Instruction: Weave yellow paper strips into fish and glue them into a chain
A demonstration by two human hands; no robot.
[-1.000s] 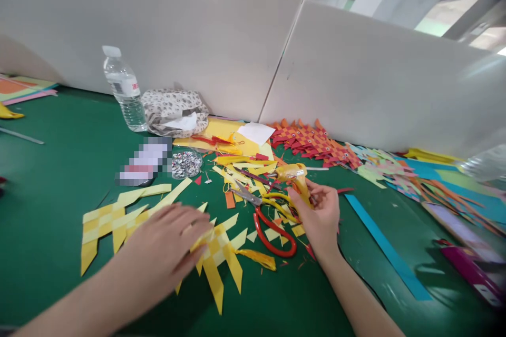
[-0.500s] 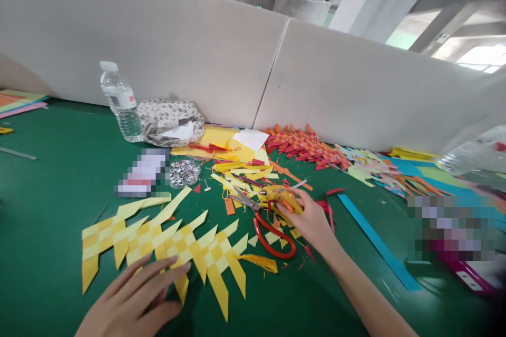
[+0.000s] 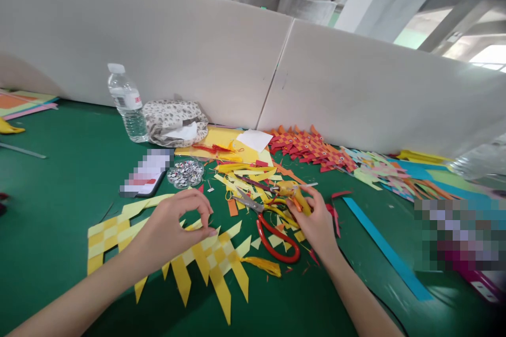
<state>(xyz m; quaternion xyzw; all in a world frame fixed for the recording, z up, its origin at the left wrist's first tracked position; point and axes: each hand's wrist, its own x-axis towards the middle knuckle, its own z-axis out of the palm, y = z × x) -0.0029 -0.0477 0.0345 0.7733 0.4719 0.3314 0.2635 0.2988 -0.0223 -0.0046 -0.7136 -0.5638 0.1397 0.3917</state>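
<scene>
My left hand (image 3: 174, 224) hovers over a row of woven yellow paper pieces (image 3: 213, 263) on the green table, thumb and forefinger pinched together on the edge of one piece. My right hand (image 3: 314, 218) is closed around a yellow glue gun (image 3: 292, 192) that lies low among yellow paper strips (image 3: 245, 174). Red-handled scissors (image 3: 271, 229) lie between my two hands, blades pointing left.
A water bottle (image 3: 126, 102), a patterned cloth pouch (image 3: 174, 121), a phone (image 3: 146, 174) and a dish of googly eyes (image 3: 185, 172) stand further back. Red-orange woven pieces (image 3: 312, 147), pastel ones (image 3: 379, 171) and a blue strip (image 3: 385, 247) lie to the right. White partition boards (image 3: 197, 58) close the back.
My left hand drew back toward me, then returned onto the woven pieces and pinched one. My right hand lowered the glue gun toward the paper strips.
</scene>
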